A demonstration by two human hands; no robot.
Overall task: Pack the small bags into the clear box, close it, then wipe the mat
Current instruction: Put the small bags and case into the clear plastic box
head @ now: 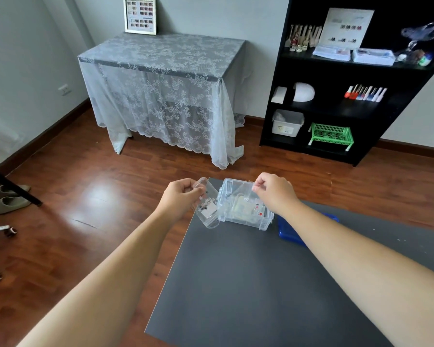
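Observation:
A clear plastic box (246, 219) stands at the far left corner of the dark grey mat (261, 284). My left hand (182, 195) holds a small clear bag (206, 204) with tiny stars in it, just left of the box's rim. Over the open box, my right hand (274, 190) pinches the top of another small clear bag (251, 201) that hangs down into the box. More small bags lie inside. A blue object (290, 232), partly hidden under my right forearm, lies on the mat right of the box.
The mat's left edge borders a wooden floor (98, 196). A lace-covered table (166, 88) stands behind, and a black shelf (336, 96) at the back right. Slippers (9, 204) and chair castors lie at the far left.

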